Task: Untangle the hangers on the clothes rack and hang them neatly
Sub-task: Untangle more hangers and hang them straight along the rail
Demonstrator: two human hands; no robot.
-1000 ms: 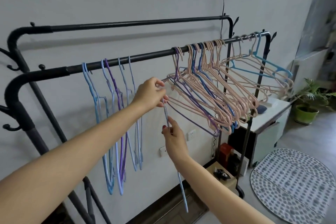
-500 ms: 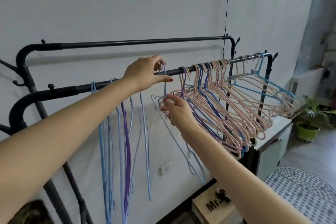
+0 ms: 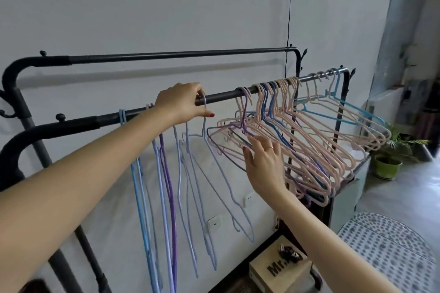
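Front rail (image 3: 223,96) of the black clothes rack: the left hand (image 3: 182,102) is held at the rail, fingers curled round the hook of a pale lilac hanger (image 3: 221,169), whose hook sits over the rail and whose body hangs down and to the right. Sorted hangers (image 3: 164,173), blue, lilac and purple, are seen hanging edge-on left of it, partly hidden by the left forearm. The tangled bunch (image 3: 309,140), mostly pink with some blue and purple, is crowded on the right half of the rail, shoulders interlocked. The right hand (image 3: 263,162) is raised to the bunch's lower left edge, fingers straight and spread, tips touching the wires; nothing is gripped. A cardboard box (image 3: 278,271) is seen on the floor below.
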